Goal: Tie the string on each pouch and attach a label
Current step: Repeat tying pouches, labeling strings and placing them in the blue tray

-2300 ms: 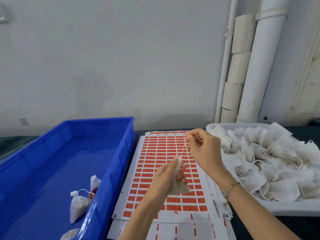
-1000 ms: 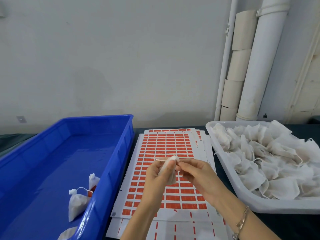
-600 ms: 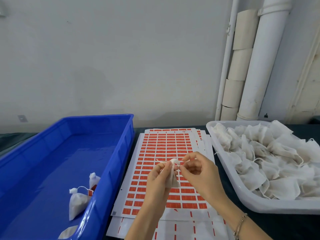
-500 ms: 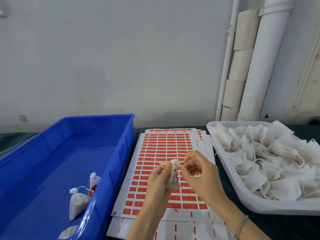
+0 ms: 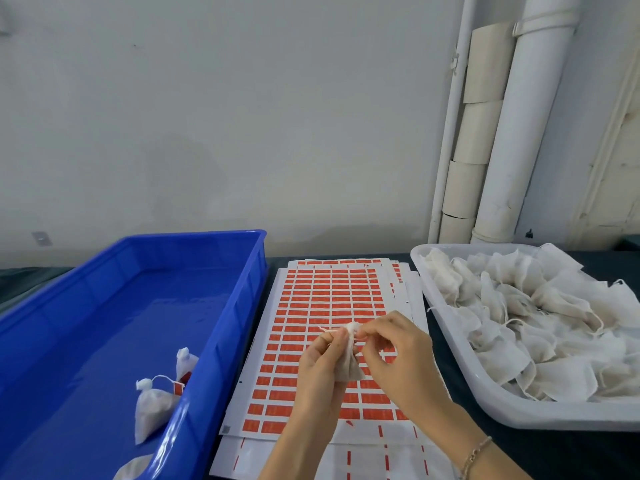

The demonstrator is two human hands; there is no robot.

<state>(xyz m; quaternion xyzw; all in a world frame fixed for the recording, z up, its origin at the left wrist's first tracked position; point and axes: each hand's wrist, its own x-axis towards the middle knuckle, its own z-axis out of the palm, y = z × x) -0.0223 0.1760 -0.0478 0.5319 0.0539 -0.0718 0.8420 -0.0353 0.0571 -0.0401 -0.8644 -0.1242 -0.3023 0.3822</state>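
Both hands (image 5: 360, 362) pinch pouch (image 5: 347, 365) neck; string (image 5: 327, 329) ends barely visible

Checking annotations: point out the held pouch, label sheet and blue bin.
pouch (image 5: 347, 367), head view, its body below the neck.
label sheet (image 5: 329, 289), head view, red label rows in its upper part.
blue bin (image 5: 239, 306), head view, its right wall.

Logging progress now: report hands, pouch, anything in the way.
Left hand grips pouch by its neck. Right hand pinches string at the top. Pouch unlabelled, above label sheet. Nothing blocking.
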